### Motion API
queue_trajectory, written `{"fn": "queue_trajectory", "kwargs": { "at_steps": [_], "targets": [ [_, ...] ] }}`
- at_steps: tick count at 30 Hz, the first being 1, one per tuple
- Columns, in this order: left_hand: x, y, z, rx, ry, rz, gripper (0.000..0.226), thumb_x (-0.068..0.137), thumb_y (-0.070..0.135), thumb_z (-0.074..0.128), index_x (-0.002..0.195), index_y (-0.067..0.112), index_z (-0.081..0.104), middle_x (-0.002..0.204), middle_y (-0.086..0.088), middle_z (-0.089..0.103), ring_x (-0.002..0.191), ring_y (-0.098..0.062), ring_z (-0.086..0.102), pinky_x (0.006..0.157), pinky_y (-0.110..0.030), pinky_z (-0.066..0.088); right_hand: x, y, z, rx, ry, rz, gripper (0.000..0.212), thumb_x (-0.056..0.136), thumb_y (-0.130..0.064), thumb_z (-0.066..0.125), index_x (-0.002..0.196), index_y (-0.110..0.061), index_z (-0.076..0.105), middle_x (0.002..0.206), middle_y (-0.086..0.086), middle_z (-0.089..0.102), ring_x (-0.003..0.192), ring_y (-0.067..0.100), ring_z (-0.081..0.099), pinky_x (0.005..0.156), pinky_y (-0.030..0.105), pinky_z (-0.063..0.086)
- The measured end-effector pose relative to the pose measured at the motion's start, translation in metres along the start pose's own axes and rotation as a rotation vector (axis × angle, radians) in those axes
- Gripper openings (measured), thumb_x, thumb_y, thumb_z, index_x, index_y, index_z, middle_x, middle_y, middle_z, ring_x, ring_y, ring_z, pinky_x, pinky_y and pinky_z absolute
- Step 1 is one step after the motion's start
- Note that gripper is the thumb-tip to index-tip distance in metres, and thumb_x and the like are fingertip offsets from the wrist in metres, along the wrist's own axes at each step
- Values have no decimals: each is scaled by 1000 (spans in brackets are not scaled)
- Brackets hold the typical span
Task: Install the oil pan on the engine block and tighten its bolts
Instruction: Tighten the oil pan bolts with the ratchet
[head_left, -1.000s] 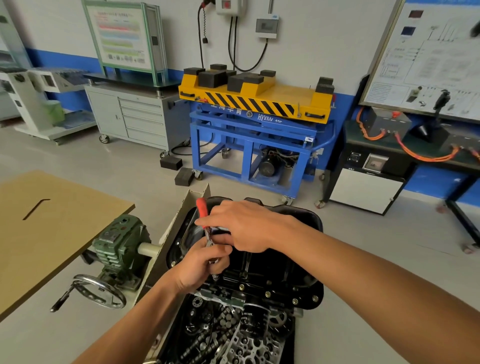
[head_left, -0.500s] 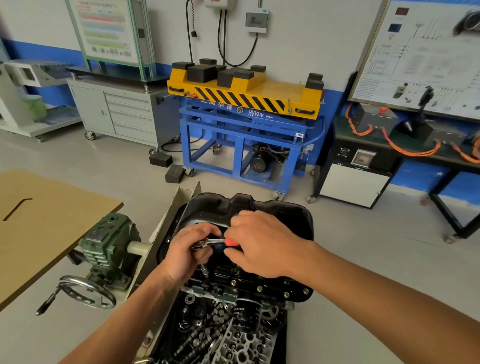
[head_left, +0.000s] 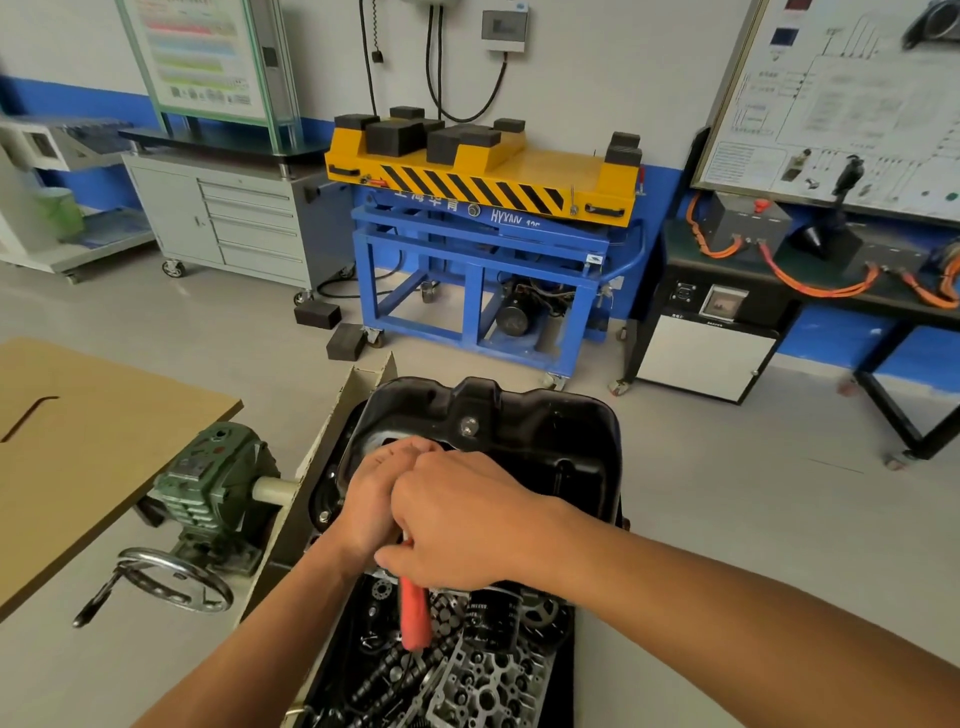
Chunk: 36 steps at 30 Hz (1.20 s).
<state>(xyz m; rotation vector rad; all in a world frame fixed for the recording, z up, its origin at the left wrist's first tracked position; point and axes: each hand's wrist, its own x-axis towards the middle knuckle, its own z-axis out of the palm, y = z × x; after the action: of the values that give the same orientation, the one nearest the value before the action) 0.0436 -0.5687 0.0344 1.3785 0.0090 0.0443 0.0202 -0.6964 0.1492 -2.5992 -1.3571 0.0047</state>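
My left forearm reaches in from the lower left and my right from the lower right. My right hand lies knuckles up, fingers curled round a red handle that sticks out below my palm. My left hand touches it, fingers bent downward, their hold hidden.
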Motion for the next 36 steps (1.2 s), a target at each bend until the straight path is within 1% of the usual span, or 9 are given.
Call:
{"fn": "queue_trajectory", "kwargs": {
  "at_steps": [4,9,13,16,19,24,27,32,36],
  "targets": [
    [3,21,-1,-64,-21,12,34,100,-14,32,85,-5,62,71,-14,57,63,-10,56,64,-17,48,3,1,-4,31,-53,68,51,84,-42,71,50,-28,35,55,-13,34,59,9,40,62,34,41],
    [1,21,-1,-73,-119,-44,37,98,7,40,93,3,76,96,-19,70,88,-29,64,75,-33,51,-6,8,-13,18,-185,171,43,84,-45,72,53,-25,50,55,-10,46,61,7,44,67,33,46],
    [3,16,-2,-39,-101,-49,34,88,22,51,100,-1,74,95,-31,62,82,-37,56,61,-34,45,-14,13,-14,-95,-188,229,43,88,-34,68,57,-25,39,59,-6,44,56,9,41,56,31,37],
    [3,11,-5,-58,-95,-55,32,91,24,52,101,4,75,84,-23,51,60,-24,37,54,-35,18,-16,22,-10,-202,-139,255,38,94,-24,62,65,-22,38,65,-3,38,55,13,37,52,31,32],
    [3,9,-5,-58,-92,-72,30,100,15,46,102,4,74,83,-16,51,61,-20,30,57,-34,15,-16,24,-6,-267,-87,262,4,95,-16,59,92,-16,59,66,-2,31,52,15,30,46,30,22],
    [1,8,-5,-53,-201,-48,45,91,30,49,116,-3,66,52,1,41,45,-12,26,53,-35,12,-11,23,2,-348,-43,251,27,90,-6,56,116,-12,59,66,-2,28,62,22,50,46,29,15],
    [-2,8,-7,-81,-253,5,33,93,38,56,105,13,73,47,6,29,43,-11,19,48,-29,13,-4,26,6,-365,31,226,29,90,-5,54,118,-12,56,77,1,44,82,30,59,46,29,13],
    [-6,10,-6,-71,-294,59,30,93,49,52,79,31,72,44,4,20,43,-14,13,48,-29,14,14,41,6,-268,46,93,28,91,-2,49,117,-13,53,106,8,58,110,30,48,58,36,36],
    [-4,8,-4,-83,-258,5,44,84,57,49,78,19,71,42,2,20,42,-13,15,48,-29,14,29,55,7,-177,5,-27,51,92,-2,52,137,-26,49,113,-3,56,98,17,42,68,34,44]
  ]
}}
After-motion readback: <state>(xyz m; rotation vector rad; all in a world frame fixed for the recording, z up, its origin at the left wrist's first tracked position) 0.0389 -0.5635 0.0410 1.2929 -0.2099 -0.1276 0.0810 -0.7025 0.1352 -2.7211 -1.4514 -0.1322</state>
